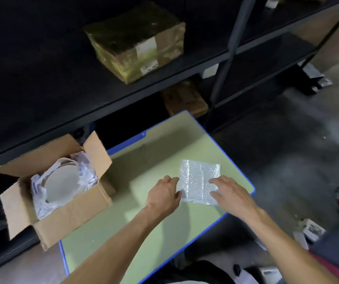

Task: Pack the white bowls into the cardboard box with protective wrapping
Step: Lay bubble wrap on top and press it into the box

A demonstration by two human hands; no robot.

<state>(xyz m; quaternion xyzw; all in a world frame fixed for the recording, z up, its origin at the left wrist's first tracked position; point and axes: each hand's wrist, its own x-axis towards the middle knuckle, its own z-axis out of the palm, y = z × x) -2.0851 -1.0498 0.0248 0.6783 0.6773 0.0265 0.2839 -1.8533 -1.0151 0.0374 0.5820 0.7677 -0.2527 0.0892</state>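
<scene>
On the green counter below dark shelves, the left hand pinches bubble wrap; the right hand presses it, fingers spread.

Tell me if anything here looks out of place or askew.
The open cardboard box with the white bowl reaches well past the green table's left edge; what holds it up there is hidden, so it may be badly supported. The taped parcel on the shelf sits askew. Nothing looks spilled or broken.

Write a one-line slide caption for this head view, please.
Left hand and right hand on a bubble-wrap sheet on the green table, beside the open cardboard box holding a white bowl.
</scene>
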